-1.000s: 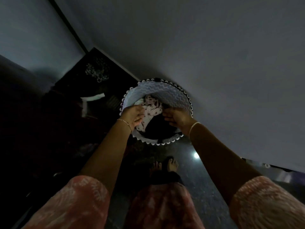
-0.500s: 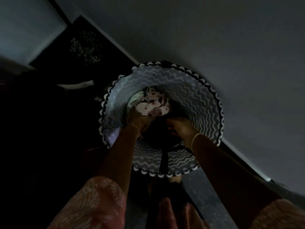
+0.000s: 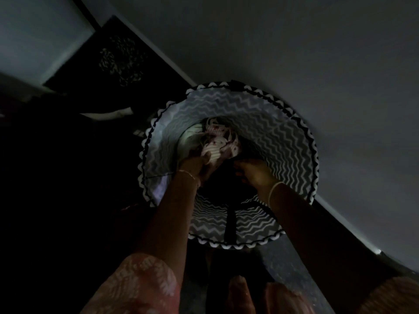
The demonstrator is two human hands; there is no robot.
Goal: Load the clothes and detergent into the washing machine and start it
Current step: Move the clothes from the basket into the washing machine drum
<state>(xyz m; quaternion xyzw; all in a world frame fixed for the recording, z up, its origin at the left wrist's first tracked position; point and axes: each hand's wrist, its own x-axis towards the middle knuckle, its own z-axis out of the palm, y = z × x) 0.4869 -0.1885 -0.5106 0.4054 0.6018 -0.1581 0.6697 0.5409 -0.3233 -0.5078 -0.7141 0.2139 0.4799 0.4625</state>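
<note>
A round laundry basket (image 3: pixel 278 137) with a grey-and-white zigzag lining and a black scalloped rim stands on the floor in front of me. Inside it lie a pale patterned garment (image 3: pixel 221 141), a light green piece (image 3: pixel 192 133) and dark clothes (image 3: pixel 226 177). Both my arms reach down into the basket. My left hand (image 3: pixel 197 164) grips the patterned garment at its lower edge. My right hand (image 3: pixel 252 171) is closed on the dark clothes beside it. No washing machine or detergent shows in this dim view.
A grey wall (image 3: pixel 294 53) runs behind and to the right of the basket. A dark patterned panel (image 3: pixel 122 60) leans at the upper left. Left of the basket everything is too dark to make out. My pink patterned clothing (image 3: pixel 140 284) fills the bottom.
The view has closed in on the basket, which now looks much larger. Both hands have gone deeper inside and taken hold of the clothes.
</note>
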